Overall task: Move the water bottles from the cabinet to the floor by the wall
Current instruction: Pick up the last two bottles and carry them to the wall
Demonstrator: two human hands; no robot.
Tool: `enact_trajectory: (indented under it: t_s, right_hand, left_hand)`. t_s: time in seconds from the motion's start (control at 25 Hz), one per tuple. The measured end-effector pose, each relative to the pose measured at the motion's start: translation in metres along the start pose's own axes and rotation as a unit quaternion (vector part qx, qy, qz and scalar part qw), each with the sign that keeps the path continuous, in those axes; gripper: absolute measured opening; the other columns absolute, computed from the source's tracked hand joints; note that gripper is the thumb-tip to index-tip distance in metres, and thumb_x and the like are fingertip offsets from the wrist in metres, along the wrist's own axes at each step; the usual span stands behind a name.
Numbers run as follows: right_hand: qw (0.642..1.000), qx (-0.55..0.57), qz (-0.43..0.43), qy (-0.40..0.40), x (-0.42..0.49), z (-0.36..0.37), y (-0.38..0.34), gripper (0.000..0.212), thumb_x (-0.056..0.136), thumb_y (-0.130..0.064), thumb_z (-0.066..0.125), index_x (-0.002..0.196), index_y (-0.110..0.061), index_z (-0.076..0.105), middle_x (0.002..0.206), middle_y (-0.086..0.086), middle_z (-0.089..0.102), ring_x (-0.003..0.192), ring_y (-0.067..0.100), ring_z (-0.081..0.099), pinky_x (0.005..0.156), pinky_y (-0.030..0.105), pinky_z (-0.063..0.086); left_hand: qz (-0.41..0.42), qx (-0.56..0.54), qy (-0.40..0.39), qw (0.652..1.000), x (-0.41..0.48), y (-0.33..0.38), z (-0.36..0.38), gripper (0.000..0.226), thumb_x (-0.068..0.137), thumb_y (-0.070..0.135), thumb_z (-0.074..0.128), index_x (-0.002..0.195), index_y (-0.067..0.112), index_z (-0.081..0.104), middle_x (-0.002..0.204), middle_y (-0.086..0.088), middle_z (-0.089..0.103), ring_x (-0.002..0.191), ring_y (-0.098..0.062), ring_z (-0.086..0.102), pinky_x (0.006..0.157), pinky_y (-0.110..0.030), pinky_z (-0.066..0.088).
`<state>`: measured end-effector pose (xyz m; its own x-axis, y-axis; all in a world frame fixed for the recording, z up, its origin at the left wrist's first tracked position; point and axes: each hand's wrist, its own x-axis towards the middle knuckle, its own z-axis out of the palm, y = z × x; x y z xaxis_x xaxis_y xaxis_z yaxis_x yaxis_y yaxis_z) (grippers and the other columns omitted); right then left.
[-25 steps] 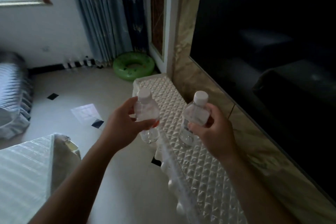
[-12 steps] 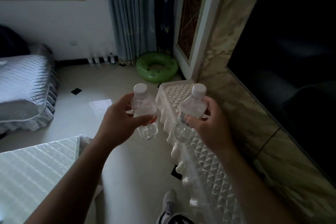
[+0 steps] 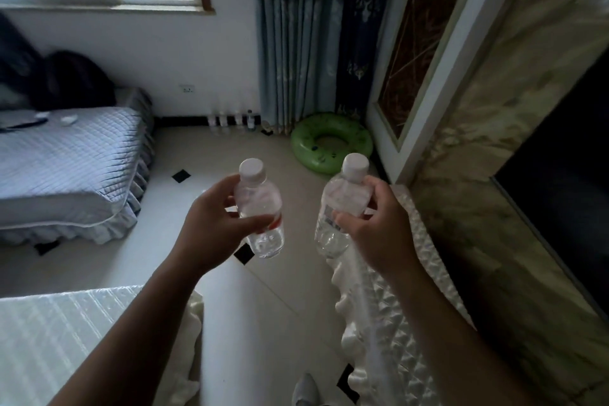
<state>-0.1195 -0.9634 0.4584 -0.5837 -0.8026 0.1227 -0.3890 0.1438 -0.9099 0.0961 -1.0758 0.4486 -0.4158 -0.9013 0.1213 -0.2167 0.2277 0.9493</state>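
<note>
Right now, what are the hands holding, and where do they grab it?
The left hand grips the left bottle round its middle; the right hand grips the right bottle round its upper half.

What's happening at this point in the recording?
A person is carrying two capped water bottles upright. The left hand grips the red-labelled bottle and the right hand grips the other bottle. Both are held above the floor next to the white quilt-covered cabinet. A row of bottles stands on the floor against the far wall, beside a green swim ring.
</note>
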Motion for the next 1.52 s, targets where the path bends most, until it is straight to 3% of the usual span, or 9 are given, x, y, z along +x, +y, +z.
enact_trajectory:
  t_s: [0.24,0.64,0.88,1.08,1.28,1.52]
  right_hand:
    - [0.999,0.008,-0.027,-0.039,0.105,0.038,-0.017,0.057,0.068,-0.024,0.082,0.118,-0.031,0.055,0.097,-0.017,0.068,0.085,-0.006,0.064,0.078,0.028,0.056]
    - [0.997,-0.02,-0.031,-0.068,0.244,0.153,-0.04,0.06,0.067,-0.03,0.081,0.121,-0.031,0.055,0.099,-0.016,0.069,0.086,0.0,0.066,0.081,0.036,0.057]
    - [0.997,-0.02,-0.02,-0.076,0.326,0.25,-0.067,0.057,0.064,-0.025,0.081,0.115,-0.034,0.057,0.095,-0.015,0.07,0.086,0.003,0.066,0.083,0.042,0.057]
    - [0.995,-0.008,-0.012,-0.099,0.379,0.313,-0.085,0.066,0.061,-0.027,0.076,0.123,-0.027,0.055,0.099,-0.013,0.069,0.086,0.002,0.066,0.084,0.039,0.057]
    - [0.993,0.014,-0.004,-0.116,0.441,0.37,-0.099,0.064,0.059,-0.026,0.074,0.12,-0.027,0.056,0.097,-0.011,0.07,0.084,0.001,0.067,0.083,0.038,0.058]
    - [0.99,0.025,-0.006,-0.141,0.54,0.443,-0.103,0.066,0.055,-0.03,0.073,0.119,-0.028,0.055,0.097,-0.011,0.069,0.086,0.005,0.067,0.084,0.043,0.057]
  left_hand:
    - [0.004,-0.003,0.03,1.0,0.093,-0.012,-0.019,0.076,0.049,0.043,0.086,0.119,0.023,0.063,0.106,0.006,0.072,0.099,-0.015,0.069,0.082,-0.039,0.059]
    - [0.02,-0.011,0.047,0.999,0.248,-0.058,-0.095,0.075,0.051,0.043,0.085,0.12,0.026,0.062,0.104,0.011,0.072,0.094,-0.009,0.07,0.074,-0.021,0.055]
    - [0.01,-0.036,0.041,0.998,0.348,-0.092,-0.173,0.078,0.051,0.04,0.087,0.122,0.023,0.061,0.106,0.004,0.072,0.097,-0.014,0.071,0.08,-0.03,0.059]
    - [0.011,-0.026,0.042,0.999,0.411,-0.114,-0.225,0.077,0.052,0.039,0.087,0.123,0.023,0.062,0.106,0.005,0.073,0.096,-0.012,0.071,0.08,-0.031,0.059]
    - [-0.01,-0.03,0.055,0.998,0.475,-0.144,-0.265,0.07,0.054,0.038,0.089,0.119,0.033,0.062,0.107,0.002,0.073,0.096,-0.02,0.072,0.083,-0.049,0.058]
    - [-0.025,-0.032,0.085,0.996,0.564,-0.176,-0.303,0.067,0.055,0.029,0.089,0.117,0.029,0.063,0.104,0.003,0.074,0.096,-0.017,0.072,0.082,-0.035,0.058]
